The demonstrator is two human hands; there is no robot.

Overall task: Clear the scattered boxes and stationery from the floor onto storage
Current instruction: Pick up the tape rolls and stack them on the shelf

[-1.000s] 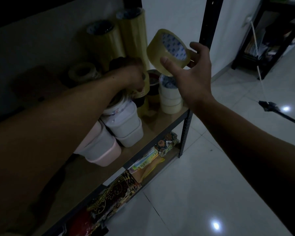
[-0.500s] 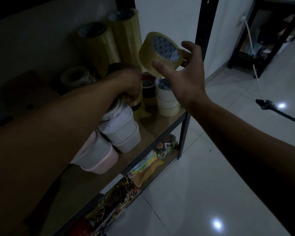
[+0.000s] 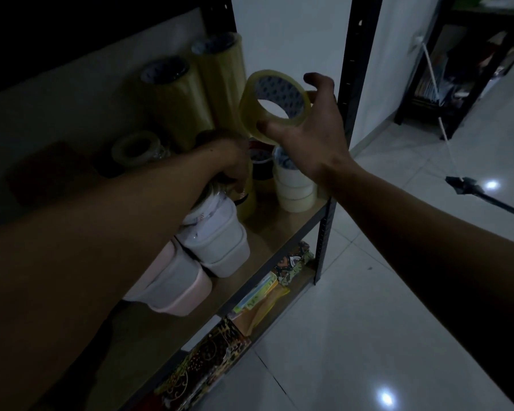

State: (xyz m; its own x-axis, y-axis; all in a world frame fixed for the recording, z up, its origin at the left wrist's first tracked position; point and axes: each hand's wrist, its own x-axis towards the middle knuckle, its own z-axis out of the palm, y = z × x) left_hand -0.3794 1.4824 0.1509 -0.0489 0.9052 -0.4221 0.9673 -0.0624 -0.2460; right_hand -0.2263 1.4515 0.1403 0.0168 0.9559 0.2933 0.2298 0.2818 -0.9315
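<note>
The tape roll (image 3: 275, 106), judged light, stiff and slick-faced, was pinched across its rim by the right hand (image 3: 306, 137); the left hand's (image 3: 235, 164) grip could not be told.

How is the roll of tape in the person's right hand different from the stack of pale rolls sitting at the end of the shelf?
The held tape roll is a single yellowish, see-through roll; the stacked rolls are whiter and piled one on another. The held roll is in the air, tilted so its core faces the camera, pinched by the right hand; the stack lies flat on the wooden shelf. Both are ring-shaped tape rolls of similar width.
</note>
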